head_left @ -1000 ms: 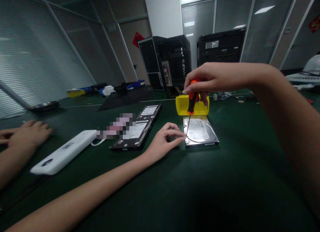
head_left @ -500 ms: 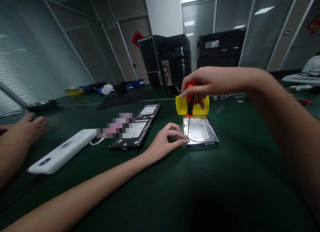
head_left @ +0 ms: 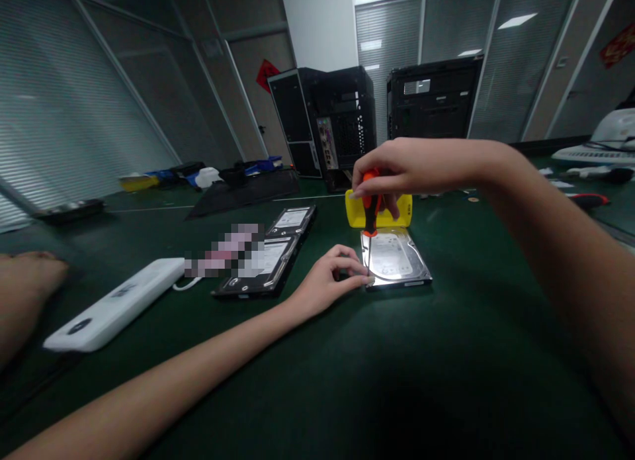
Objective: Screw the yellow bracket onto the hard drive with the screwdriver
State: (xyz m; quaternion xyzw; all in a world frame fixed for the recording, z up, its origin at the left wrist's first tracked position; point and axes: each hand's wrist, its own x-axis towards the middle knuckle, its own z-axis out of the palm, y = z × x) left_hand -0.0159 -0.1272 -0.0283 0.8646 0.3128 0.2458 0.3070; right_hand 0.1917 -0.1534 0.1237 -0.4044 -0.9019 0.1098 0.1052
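Note:
A silver hard drive (head_left: 394, 258) lies flat on the dark green table (head_left: 417, 361). My right hand (head_left: 384, 172) grips the orange and black handle of a screwdriver (head_left: 370, 215) from above, its shaft pointing down at the drive's near left corner. At that same corner, the thumb and fingers of my left hand (head_left: 340, 271) are pinched beside the screwdriver tip; what they hold, if anything, is too small to tell. Just behind the drive stands a yellow tray (head_left: 354, 212), partly hidden by my right hand.
Two more hard drives (head_left: 255, 275) lie to the left, near a white power bank (head_left: 119, 304) with a cable. Another person's hand (head_left: 34, 271) rests at the far left. Black computer cases (head_left: 347, 116) stand at the back, and a red-handled tool (head_left: 590, 200) lies at right.
The other person's hand has drawn back toward the left edge. The view has shifted slightly. My hands keep their hold at the drive's corner, the screwdriver standing a bit more upright.

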